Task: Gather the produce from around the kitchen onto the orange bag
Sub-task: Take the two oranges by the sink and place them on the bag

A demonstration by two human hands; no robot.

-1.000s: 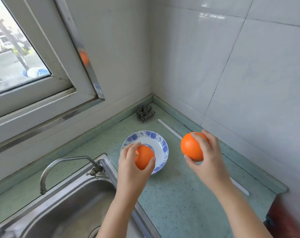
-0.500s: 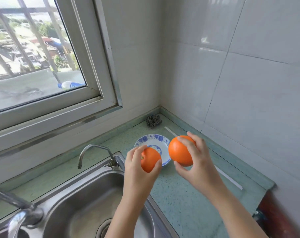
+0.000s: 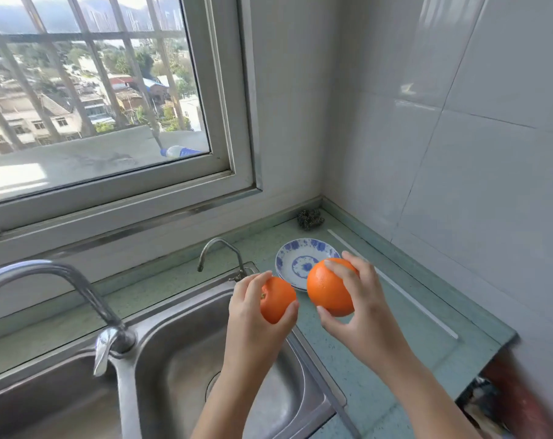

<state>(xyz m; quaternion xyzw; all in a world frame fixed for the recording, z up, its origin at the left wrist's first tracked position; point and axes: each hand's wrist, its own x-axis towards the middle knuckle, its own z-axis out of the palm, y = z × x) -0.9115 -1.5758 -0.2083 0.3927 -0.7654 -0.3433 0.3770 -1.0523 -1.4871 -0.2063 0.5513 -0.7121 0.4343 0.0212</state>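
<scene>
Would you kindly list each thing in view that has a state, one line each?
Left hand: closed around the tomato.
Right hand: closed around the orange.
Dish: empty, upright on the counter.
Near tap: no water running.
Far tap: no water running.
Sink: empty, dry-looking.
Window: shut.

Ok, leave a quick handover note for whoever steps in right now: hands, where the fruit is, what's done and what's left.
Left hand: holding the smaller orange fruit, above the sink's right edge.
Right hand: holding the larger orange, above the counter near the blue-and-white dish.
Done: both fruits are picked up; the dish is empty.
Left: carry both to the orange bag, which is not in view, and set them on it. Whether more produce remains elsewhere can't be seen from here.
</scene>
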